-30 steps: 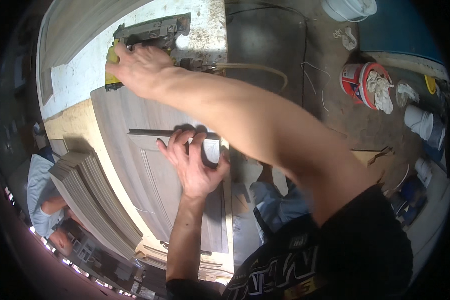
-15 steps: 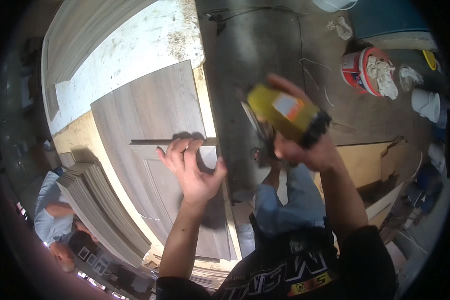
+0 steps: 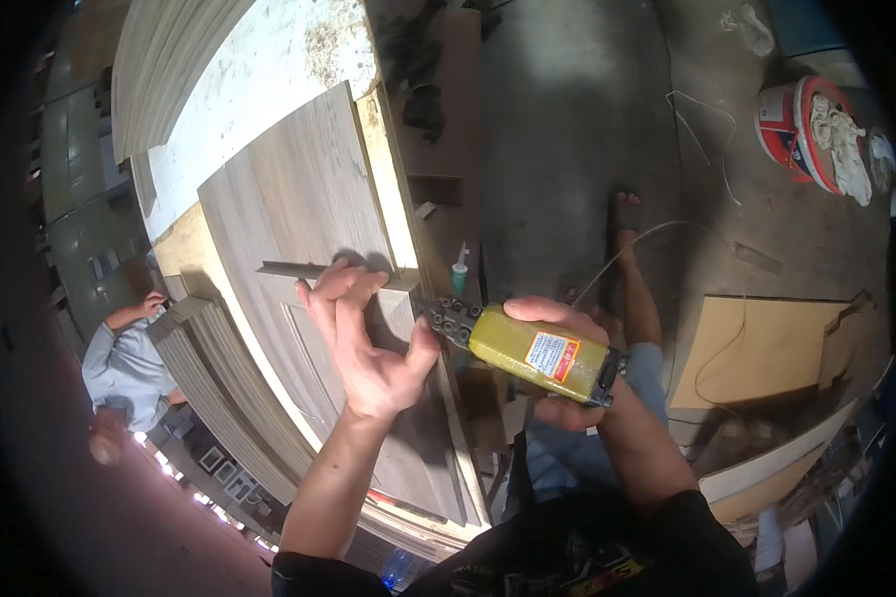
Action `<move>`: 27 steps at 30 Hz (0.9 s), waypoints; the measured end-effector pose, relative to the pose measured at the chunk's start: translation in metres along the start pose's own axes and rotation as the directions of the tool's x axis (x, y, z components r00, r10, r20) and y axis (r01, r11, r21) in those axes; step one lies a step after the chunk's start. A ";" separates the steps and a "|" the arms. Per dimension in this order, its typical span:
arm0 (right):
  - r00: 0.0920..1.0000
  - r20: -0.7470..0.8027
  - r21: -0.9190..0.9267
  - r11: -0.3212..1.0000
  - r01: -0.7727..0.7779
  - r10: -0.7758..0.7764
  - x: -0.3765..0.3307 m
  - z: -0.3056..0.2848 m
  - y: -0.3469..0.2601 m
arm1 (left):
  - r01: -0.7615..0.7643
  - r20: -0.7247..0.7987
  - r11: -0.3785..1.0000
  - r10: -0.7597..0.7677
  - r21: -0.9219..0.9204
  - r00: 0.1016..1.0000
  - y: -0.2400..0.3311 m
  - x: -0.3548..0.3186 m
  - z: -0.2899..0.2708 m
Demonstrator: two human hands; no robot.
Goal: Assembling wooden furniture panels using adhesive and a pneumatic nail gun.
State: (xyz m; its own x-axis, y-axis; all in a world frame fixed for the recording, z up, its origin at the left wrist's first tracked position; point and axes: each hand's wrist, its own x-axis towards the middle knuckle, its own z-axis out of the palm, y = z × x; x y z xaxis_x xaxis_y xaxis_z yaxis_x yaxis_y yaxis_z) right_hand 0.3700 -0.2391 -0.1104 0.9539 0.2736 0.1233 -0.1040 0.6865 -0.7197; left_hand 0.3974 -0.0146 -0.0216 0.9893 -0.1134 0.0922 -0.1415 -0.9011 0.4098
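Note:
A grey wood-grain cabinet door with a raised frame lies on top of a larger grey wood-grain board at the bench's right side. My left hand grips its far right corner, fingers bent over the far edge and thumb by the right edge. In my right hand is a yellow nail gun with a dark nose, fingers wrapped round its body. The nose meets the door's right edge, close to my left thumb; whether it touches is hard to make out.
Stacked panels stand left of the boards, with a person beyond. More panels lie at the far left. On the floor right are a red bucket with rags, a thin hose and a tan sheet.
My right hand has brought the nail gun left and nearer, up to the door's edge. My left hand stays at the corner. The view has shifted.

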 end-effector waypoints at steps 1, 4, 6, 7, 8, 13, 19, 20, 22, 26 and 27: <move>1.000 0.021 -0.043 0.999 0.023 -0.022 0.002 -0.003 0.001 | -0.007 -0.007 1.000 0.007 -0.009 1.000 0.000 0.000 0.001; 0.998 0.042 -0.074 0.996 0.048 -0.045 0.002 -0.006 0.005 | -0.020 -0.017 1.000 0.020 -0.016 1.000 0.000 -0.001 0.003; 0.998 0.040 -0.064 0.997 0.048 -0.046 0.001 -0.007 0.006 | -0.026 -0.014 1.000 0.026 0.005 1.000 0.002 0.000 0.004; 0.998 0.044 -0.066 0.997 0.041 -0.038 0.001 -0.007 0.005 | -0.030 -0.008 0.999 0.030 0.021 1.000 0.002 0.000 0.003; 0.998 0.048 -0.068 0.997 0.033 -0.030 0.001 -0.007 0.005 | -0.029 -0.006 0.999 0.030 0.024 1.000 0.000 -0.001 0.002; 0.998 0.046 -0.047 0.997 0.054 -0.052 0.003 -0.007 0.006 | -0.043 -0.005 0.999 0.043 0.014 0.999 0.003 0.001 0.000; 0.998 0.051 -0.045 0.998 0.033 -0.031 0.000 -0.011 0.007 | -0.049 0.000 0.998 0.049 0.043 0.999 0.005 0.001 0.003; 0.998 0.052 -0.057 0.997 0.046 -0.043 0.000 -0.012 0.008 | -0.049 -0.002 0.998 0.050 0.043 0.999 0.005 0.001 0.004; 0.998 0.052 -0.051 0.998 0.045 -0.042 -0.001 -0.010 0.008 | -0.054 0.006 0.998 0.054 0.044 0.999 0.004 0.002 0.003; 0.997 0.064 -0.076 0.996 0.056 -0.051 0.000 -0.014 0.009 | -0.048 -0.002 0.998 0.048 0.044 0.999 0.005 0.000 0.004; 0.996 0.066 -0.075 0.996 0.057 -0.052 0.001 -0.013 0.007 | -0.047 -0.002 0.998 0.047 0.046 0.999 0.005 0.001 0.003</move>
State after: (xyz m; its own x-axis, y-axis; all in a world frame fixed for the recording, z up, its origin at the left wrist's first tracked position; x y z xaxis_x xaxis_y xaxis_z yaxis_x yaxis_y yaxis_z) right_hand 0.3735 -0.2425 -0.1241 0.9375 0.2810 0.2053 -0.0278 0.6486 -0.7606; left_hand 0.3976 -0.0207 -0.0221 0.9815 -0.1547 0.1132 -0.1857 -0.9133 0.3626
